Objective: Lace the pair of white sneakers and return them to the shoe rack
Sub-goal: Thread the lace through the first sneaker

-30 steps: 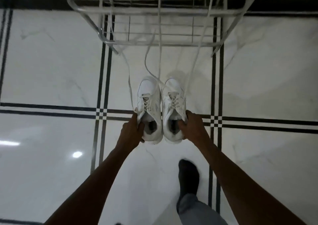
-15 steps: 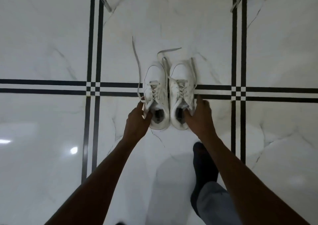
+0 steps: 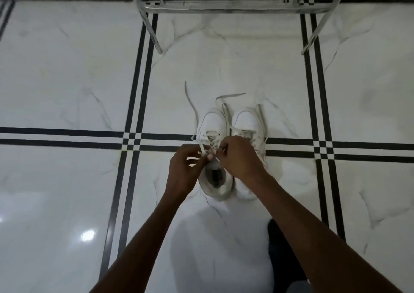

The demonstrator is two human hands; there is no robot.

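two white low-top sneakers with smooth leather-like toes stood side by side on the glossy white marble-veined floor, toes pointing toward the shiny metal wire shoe rack, well short of its legs. the left sneaker showed its dark open mouth and padded heel collar; the right sneaker was half hidden from the tongue back by the right hand and wrist. both hands met over the left sneaker's tongue. the left hand had its fingers curled, pinching a flat, woven off-white lace; the right hand's fingertips pinched lace too, though which strand was hard to make out. loose lace ends trailed flat on the floor between the sneakers and the rack. thin black double stripes crossed the floor under the sneakers. the rack was cut off by the top edge. a dark-socked foot sat near the lower edge, partly behind the right forearm.
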